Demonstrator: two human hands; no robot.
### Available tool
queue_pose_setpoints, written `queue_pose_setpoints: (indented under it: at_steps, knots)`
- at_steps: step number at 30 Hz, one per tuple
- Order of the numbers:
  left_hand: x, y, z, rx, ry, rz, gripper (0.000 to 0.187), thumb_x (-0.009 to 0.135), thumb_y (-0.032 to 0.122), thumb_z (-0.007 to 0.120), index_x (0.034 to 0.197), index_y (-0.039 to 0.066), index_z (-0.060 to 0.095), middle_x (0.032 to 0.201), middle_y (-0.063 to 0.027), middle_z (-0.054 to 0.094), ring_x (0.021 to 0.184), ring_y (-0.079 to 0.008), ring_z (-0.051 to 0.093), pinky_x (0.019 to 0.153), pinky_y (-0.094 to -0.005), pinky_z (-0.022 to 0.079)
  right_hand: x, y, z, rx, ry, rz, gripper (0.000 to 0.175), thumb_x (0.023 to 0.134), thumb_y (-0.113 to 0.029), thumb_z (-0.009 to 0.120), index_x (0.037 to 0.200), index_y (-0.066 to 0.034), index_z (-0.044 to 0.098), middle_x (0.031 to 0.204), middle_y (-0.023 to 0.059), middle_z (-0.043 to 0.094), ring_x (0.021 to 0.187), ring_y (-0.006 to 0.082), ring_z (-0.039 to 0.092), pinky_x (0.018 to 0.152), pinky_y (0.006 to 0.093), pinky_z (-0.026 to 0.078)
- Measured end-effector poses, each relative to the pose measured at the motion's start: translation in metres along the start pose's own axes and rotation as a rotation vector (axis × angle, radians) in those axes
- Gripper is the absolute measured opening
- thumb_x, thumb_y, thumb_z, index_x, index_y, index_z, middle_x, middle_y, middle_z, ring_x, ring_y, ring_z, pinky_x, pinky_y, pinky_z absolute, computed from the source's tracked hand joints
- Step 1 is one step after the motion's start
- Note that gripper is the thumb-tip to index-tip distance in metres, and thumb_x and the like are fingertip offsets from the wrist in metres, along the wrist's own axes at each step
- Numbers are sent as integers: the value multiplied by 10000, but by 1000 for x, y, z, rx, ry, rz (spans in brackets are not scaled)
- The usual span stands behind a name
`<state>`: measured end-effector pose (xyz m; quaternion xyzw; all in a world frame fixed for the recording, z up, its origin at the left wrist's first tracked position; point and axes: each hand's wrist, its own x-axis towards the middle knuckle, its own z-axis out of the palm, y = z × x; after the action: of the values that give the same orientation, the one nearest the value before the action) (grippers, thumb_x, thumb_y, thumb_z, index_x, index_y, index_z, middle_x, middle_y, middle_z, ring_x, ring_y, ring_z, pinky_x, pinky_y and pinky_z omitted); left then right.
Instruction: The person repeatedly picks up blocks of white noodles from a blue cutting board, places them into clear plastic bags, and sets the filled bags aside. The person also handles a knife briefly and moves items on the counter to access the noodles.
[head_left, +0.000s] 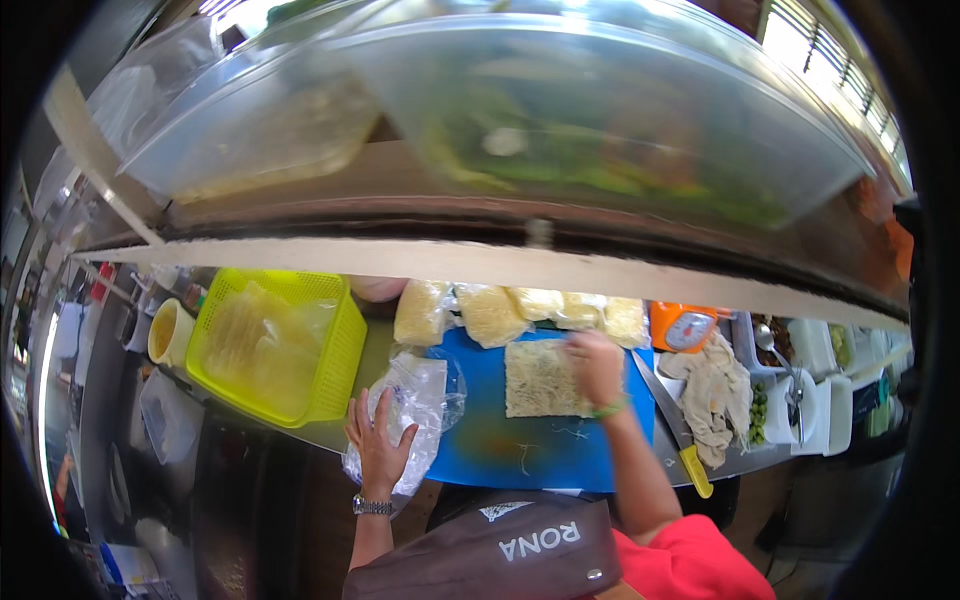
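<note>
A square slab of dried thin noodles (541, 379), probably rice vermicelli, lies flat on a blue cutting board (480, 442). Over its right edge is my right hand (598, 367), fingers curled and slightly blurred; whether it grips the slab cannot be told. My left hand (379, 442) rests with fingers spread on a stack of clear plastic bags (420, 397) at the board's left edge. Several plastic-wrapped noodle packs (491, 313) line the back of the board. Loose noodle strands (525, 457) and a brownish stain mark its front.
Left stands a yellow-green plastic basket (352, 367) holding bagged flat noodles. A knife with a yellow handle (696, 472) lies right of the board, near a crumpled cloth (716, 397) and an orange scale (684, 326). A shelf edge (480, 262) crosses above. White containers (836, 416) stand far right.
</note>
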<state>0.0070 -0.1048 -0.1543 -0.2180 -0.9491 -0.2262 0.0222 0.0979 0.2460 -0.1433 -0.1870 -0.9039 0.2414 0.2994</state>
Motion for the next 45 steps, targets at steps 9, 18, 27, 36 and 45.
queue_pose_setpoints:
  at_steps: [9,18,27,36,45]
  knots:
    - [-10,-5,-29,-106,120,77,597,832,261,729,1369,128,504,1448,-148,372,1353,-400,322,1113,-520,298,-116,228,-153,-635,-137,813,348,715,-125,789,1010,-23,637,973,171,613,924,365,596,824,437,471]
    - [-1,-3,-40,-132,201,122,546,841,211,717,1336,85,525,1414,-162,423,1327,-409,369,1099,-516,326,-1,-20,32,165,-223,-28,292,700,-202,832,883,-50,662,967,154,639,970,337,610,852,408,487]
    - [-23,-2,-42,-198,220,80,508,805,151,729,1277,67,560,1378,-173,457,1302,-417,399,1076,-509,353,53,-97,171,207,-768,-200,328,659,-288,843,759,-43,649,836,116,628,847,313,626,730,408,504]
    - [29,5,-34,-223,163,252,527,842,235,719,1323,120,539,1362,-104,485,1333,-369,368,1089,-511,313,29,-88,169,346,-637,-227,125,777,-103,731,846,-11,683,806,127,691,753,275,676,701,363,525]
    - [92,13,23,-217,-137,263,548,807,276,747,1297,167,528,1224,-2,595,1286,-240,432,1100,-607,200,29,-105,125,462,-575,-149,49,792,-53,695,833,-46,669,945,132,654,865,313,640,764,383,524]
